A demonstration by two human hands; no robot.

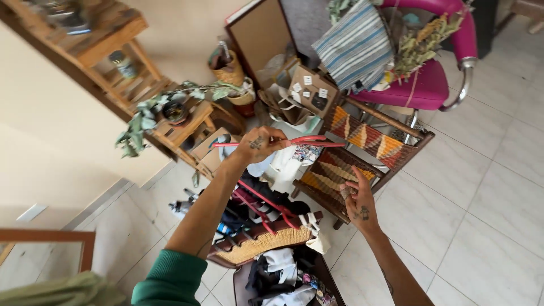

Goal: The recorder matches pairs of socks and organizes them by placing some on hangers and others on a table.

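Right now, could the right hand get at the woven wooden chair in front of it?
Probably yes. The right hand is open and empty, just above the woven chair seat's near edge, with nothing between them. The left hand holds a red hanger higher up, out of the way.

Left arm: green sleeve [170, 277] pushed up near elbow, ribbed cuff; forearm bare. Small dark tattoo on back of left hand [258, 144]. Right hand [358, 205] likewise tattooed; right forearm bare, faint mark lower down
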